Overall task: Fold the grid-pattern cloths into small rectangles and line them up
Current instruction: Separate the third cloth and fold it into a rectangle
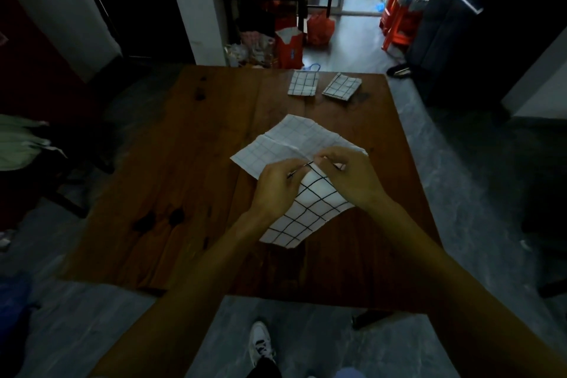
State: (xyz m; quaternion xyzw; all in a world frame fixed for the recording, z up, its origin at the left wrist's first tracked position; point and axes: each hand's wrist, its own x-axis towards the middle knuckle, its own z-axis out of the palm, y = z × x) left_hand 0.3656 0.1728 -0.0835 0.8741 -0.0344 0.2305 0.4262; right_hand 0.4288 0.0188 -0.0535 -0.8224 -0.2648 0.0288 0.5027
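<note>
A white cloth with a black grid (310, 209) lies partly unfolded in the middle of the brown wooden table (184, 181). Its far part shows the paler back side, its near part the bold grid. My left hand (276, 187) and my right hand (352, 175) both pinch the cloth's edge close together at its middle, lifting it slightly. Two folded grid cloths rest side by side near the table's far edge: one (302, 83) on the left, the other (342, 86) on the right and turned at an angle.
Beyond the table's far edge stand red bags (290, 46), a dark chair and red stools (399, 12). A dark cabinet rises at the right. My white shoe (260, 344) shows below the table's near edge. Clothes lie on a seat at left.
</note>
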